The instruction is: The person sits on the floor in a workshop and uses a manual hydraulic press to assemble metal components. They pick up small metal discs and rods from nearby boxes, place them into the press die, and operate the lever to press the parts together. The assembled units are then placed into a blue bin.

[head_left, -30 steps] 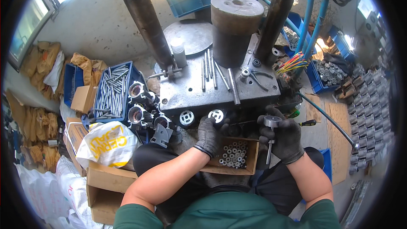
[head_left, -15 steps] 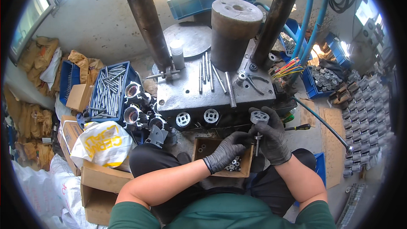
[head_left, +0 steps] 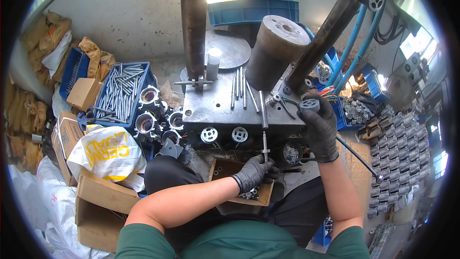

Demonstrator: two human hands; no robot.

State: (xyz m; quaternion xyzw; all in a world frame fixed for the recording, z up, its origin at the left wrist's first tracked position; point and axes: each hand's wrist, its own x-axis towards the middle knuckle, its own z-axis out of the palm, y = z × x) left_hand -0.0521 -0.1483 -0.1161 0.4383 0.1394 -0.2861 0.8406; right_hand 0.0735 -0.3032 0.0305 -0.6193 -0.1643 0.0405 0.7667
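Observation:
My left hand [head_left: 255, 172], in a dark glove, is closed on a thin metal shaft [head_left: 265, 140] with a collar, held upright above a wooden box [head_left: 218, 168] of small metal parts. My right hand [head_left: 323, 134], also gloved, grips a round slotted metal end cap [head_left: 309, 105] at the right edge of the steel block [head_left: 201, 108]. Two similar end caps, a left one [head_left: 209, 135] and a right one [head_left: 240, 135], sit at the block's front. A thicker rod [head_left: 263, 110] lies on the block's top beside several thin shafts [head_left: 238, 86] and pliers [head_left: 287, 106].
A heavy cylinder [head_left: 275, 52] stands on the block between two steel columns. At left are a blue bin [head_left: 129, 122] of shafts, motor housings [head_left: 145, 123] and a white bag [head_left: 103, 156]. Stacked metal parts [head_left: 400, 158] and a long bar [head_left: 359, 158] are at right.
My right hand has lifted the end cap up and to the right. The shaft that was beneath the cap is now in my left hand. The whole view has tilted.

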